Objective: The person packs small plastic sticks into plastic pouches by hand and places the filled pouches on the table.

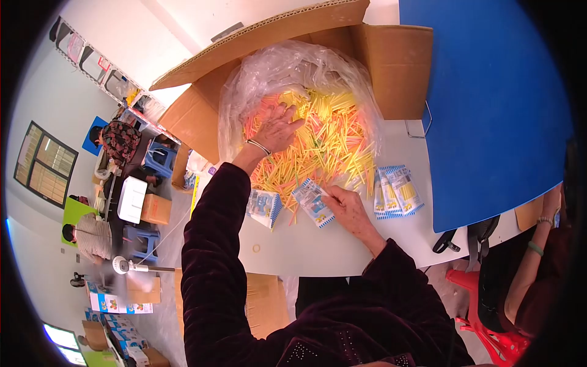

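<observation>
My left hand rests on a big heap of thin yellow, pink and orange sticks, its fingers stretched out over them. The heap lies in a clear plastic bag that lines an open cardboard box tipped toward me. In my right hand is a small blue-and-white printed packet, pinched at its right edge just in front of the heap. Another such packet lies left of it, touching the sticks. Several filled packets overlap on the table to the right.
The white table carries a small ring near its front edge. A blue panel stands on the right. Beyond it a person's arm shows above a red stool. At left are a fan and two people at other tables.
</observation>
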{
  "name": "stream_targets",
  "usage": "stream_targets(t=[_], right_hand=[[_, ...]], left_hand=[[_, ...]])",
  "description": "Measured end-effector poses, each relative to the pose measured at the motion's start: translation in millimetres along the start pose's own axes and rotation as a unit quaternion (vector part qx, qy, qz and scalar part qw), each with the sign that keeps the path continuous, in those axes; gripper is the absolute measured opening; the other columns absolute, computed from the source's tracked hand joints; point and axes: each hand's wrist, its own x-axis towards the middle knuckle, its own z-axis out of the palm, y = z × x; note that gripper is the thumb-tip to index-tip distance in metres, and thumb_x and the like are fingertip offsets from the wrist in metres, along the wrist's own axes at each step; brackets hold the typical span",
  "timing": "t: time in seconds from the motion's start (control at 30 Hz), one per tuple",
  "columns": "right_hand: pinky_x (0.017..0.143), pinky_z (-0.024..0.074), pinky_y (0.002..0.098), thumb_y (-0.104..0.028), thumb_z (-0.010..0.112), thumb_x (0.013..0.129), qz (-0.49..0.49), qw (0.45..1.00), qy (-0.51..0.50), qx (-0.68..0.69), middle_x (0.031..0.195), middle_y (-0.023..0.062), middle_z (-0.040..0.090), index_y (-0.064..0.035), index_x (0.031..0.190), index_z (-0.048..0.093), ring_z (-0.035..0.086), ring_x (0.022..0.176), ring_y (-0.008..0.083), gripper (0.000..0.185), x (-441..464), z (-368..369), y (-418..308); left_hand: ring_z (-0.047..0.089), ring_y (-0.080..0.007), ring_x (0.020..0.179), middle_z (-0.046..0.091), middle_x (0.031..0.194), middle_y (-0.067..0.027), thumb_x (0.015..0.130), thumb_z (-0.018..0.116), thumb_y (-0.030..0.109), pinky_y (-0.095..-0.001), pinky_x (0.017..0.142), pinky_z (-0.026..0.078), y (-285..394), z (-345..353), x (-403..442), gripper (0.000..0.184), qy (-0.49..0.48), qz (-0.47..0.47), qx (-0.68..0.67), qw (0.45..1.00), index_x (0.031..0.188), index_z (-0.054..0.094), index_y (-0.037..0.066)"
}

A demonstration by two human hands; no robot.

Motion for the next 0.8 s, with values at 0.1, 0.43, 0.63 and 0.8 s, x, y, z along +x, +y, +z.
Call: stream_targets(t=[0.1, 0.43, 0.63, 0.8], right_hand=[[0.050, 0.0367, 0.0260, -0.008, 0.060, 0.084, -0.004, 1.000, 0.002, 0.012, 0.059, 0.0060, 0.048, 0.0041, 0.083, 0.054, 0.042, 0.055, 0.0079, 0.014, 0, 1, -1], [0.049, 0.0390, 0.0356, -0.009, 0.060, 0.082, -0.016, 1.000, 0.011, 0.005, 0.058, 0.0147, 0.052, 0.0016, 0.078, 0.053, 0.051, 0.049, 0.0254, 0.013, 1, 2, -1], [0.049, 0.0387, 0.0351, -0.008, 0.060, 0.082, -0.036, 0.999, 0.022, 0.012, 0.058, 0.0145, 0.052, 0.0021, 0.076, 0.051, 0.050, 0.049, 0.0250, 0.015, 2, 4, 5], [0.049, 0.0387, 0.0326, -0.008, 0.060, 0.082, -0.026, 0.999, 0.024, 0.031, 0.058, 0.0125, 0.051, 0.0022, 0.076, 0.051, 0.050, 0.050, 0.0191, 0.015, 2, 1, 4]], left_hand=[[0.035, -0.0363, 0.121, 0.039, 0.132, -0.0160, 0.073, 0.059, 0.016, -0.0528, 0.093, 0.032, 2, 1, 9, 0.042, -0.035, -0.003, 0.001, 0.999, 0.115, 0.054, 0.011], [0.035, -0.0345, 0.123, 0.040, 0.131, -0.0177, 0.079, 0.050, 0.010, -0.0529, 0.098, 0.028, 10, 30, 11, 0.027, 0.036, 0.035, 0.070, 0.996, 0.105, 0.052, 0.004], [0.038, -0.0317, 0.120, 0.044, 0.126, -0.0165, 0.079, 0.047, 0.006, -0.0479, 0.098, 0.030, 18, 28, 8, 0.026, 0.084, 0.026, 0.046, 0.995, 0.104, 0.051, 0.001], [0.039, -0.0321, 0.119, 0.046, 0.123, -0.0172, 0.078, 0.046, 0.003, -0.0463, 0.098, 0.028, 25, 20, 6, 0.027, 0.106, -0.031, -0.023, 0.994, 0.104, 0.051, -0.001]])
